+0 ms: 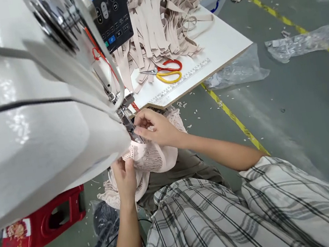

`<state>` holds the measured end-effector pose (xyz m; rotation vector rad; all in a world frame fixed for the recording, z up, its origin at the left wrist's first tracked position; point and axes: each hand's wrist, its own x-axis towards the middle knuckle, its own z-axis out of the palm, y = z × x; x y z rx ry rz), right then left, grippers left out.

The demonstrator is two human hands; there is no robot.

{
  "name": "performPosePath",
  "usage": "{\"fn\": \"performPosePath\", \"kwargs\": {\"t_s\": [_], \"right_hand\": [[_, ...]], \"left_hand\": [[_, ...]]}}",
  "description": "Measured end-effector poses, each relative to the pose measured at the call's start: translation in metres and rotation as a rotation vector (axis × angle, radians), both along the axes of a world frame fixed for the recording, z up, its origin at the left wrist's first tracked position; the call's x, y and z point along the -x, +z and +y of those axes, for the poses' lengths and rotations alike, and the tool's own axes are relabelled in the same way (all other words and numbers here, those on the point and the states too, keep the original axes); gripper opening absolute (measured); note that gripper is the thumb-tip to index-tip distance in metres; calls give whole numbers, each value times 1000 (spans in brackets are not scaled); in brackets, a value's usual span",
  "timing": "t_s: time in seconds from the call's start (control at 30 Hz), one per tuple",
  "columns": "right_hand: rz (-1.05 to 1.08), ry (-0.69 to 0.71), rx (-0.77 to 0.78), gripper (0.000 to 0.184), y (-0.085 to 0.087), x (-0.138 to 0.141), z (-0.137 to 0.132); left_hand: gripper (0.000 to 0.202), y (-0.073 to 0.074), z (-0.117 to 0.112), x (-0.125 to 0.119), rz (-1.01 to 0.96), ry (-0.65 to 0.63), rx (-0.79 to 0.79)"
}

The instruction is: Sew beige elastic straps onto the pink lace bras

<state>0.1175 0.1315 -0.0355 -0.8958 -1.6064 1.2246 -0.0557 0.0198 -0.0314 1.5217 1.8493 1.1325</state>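
Note:
A pale pink lace bra [151, 160] lies at the narrow arm of a white sewing machine [61, 139], its edge by the metal presser foot [130, 124]. My left hand [125, 181] pinches the near left edge of the bra between thumb and fingers. Just right of the presser foot, my right hand [159, 130] is closed with curled fingers; what its fingertips hold, if anything, is hidden. More of the lace hangs below, over my lap.
On the white table [221, 45] are a heap of beige fabric strips [156, 25] and red-and-yellow scissors [169, 72], beside a printed ruler [183, 80]. A control panel [111, 16] stands above. A red stool [43, 224] is at lower left; plastic bags [301, 43] lie on the floor.

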Motion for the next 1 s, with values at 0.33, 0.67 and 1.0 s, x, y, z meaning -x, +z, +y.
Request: {"fn": "performPosePath", "kwargs": {"t_s": [0.33, 0.67, 1.0], "right_hand": [[-66, 50, 4, 37, -9, -9, -34], [-115, 46, 22, 45, -16, -12, -39], [-235, 144, -25, 66, -34, -32, -40]], "left_hand": [[34, 18, -2, -2, 110, 59, 282], [38, 36, 0, -11, 452, 57, 296], [35, 34, -2, -1, 268, 43, 240]]}}
